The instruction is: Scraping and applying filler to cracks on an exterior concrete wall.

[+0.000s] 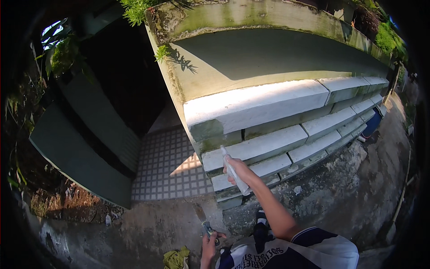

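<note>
The right hand (242,171) wraps around a slim white tapered-nozzle tube (241,184), tip near the white-topped concrete ledges (260,143); the left hand (209,245) grips a greenish-handled, flat-bladed scraper (206,226) above grey concrete ground (165,217); oversqueezing could spurt any contents astray; a loose hold could drop the scraper.

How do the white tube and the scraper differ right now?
Colour: the white tube looks whitish, while the scraper has a dark handle and brownish blade.
Shape: the white tube narrows to a nozzle; the scraper ends in a flat blade.
Place: the white tube is in the right hand; the scraper is in the left hand, lower in the picture.
Both are held with their tips pointing away from the person.
</note>
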`<state>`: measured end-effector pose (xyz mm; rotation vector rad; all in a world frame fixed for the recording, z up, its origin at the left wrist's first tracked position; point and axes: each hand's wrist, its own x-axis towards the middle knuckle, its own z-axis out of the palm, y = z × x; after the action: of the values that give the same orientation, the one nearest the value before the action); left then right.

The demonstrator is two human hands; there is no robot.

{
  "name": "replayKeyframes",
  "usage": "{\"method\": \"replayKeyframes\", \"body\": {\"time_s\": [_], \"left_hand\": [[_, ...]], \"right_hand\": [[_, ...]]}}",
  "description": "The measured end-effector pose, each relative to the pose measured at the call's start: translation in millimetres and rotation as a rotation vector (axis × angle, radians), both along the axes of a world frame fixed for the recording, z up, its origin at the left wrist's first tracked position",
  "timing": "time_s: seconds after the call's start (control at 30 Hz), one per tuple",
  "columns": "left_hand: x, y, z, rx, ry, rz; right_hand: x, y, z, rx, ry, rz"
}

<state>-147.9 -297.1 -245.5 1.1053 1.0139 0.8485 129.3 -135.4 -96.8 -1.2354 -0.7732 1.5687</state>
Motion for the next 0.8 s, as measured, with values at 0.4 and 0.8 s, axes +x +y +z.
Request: {"method": "replayKeyframes", "body": {"time_s": [0.4, 0.8], "left_hand": [[-3, -21, 7, -0.048, 0.043, -0.002], [-17, -31, 32, -0.224, -0.017, 0.247]], "right_hand": [[-17, -33, 109, 0.526, -0.326, -0.138], [-21, -50, 13, 0.337, -0.532, -0.07]]}}
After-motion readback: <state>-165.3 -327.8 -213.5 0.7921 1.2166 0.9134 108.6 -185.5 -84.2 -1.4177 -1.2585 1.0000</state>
